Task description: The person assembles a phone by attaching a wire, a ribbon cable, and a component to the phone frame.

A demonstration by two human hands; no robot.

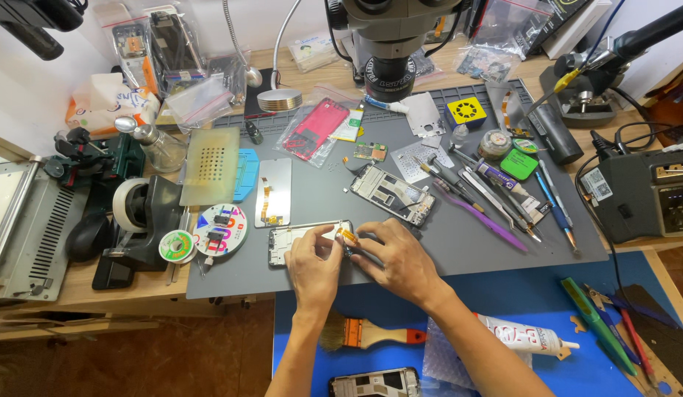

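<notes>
Low in the frame's centre, the left hand (313, 266) and right hand (399, 259) meet over the near edge of the grey rubber work mat (459, 254). Between their pinched fingertips sits a small amber-orange flex ribbon (347, 236), held from both sides. Under it lies a silver rectangular phone frame (294, 239), its long axis running left to right, its right end hidden beneath the fingers. Further up, right of centre, a second opened phone frame (391, 193) lies diagonally.
</notes>
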